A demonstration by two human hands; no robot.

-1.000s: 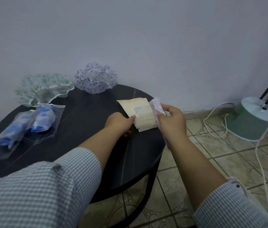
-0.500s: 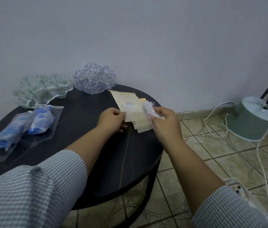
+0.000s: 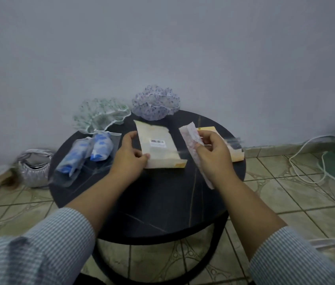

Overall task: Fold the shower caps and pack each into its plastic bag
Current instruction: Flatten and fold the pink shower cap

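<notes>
From the head view, the right hand [image 3: 211,153] is pinching a folded pink shower cap [image 3: 193,145], a long narrow strip, between thumb and curled fingers, holding it lifted above the right part of the round dark tabletop [image 3: 162,202]. The cap looks very light, thin and limp, probably slippery too; held near its upper third, its lower end is drooping toward the near right edge. A grip closer to the leading end would likely keep the folds from springing open while it is fed into a bag.

The left hand [image 3: 130,156] is gripping the left side of a pale packet of plastic bags [image 3: 158,149], barcode up, lying near the tabletop's centre; thumb on top, fingers curled at its edge. These bags seem thin and prone to sliding. Another packet [image 3: 234,149] is lying at the right edge, partly behind the right hand.

Two blue-patterned caps already bagged [image 3: 88,153] are lying at the left edge. A green-dotted cap [image 3: 101,114] and a purple-dotted cap [image 3: 155,105] are sitting unfolded at the far edge.

Both forearms are reaching forward, wrists slightly bent.
</notes>
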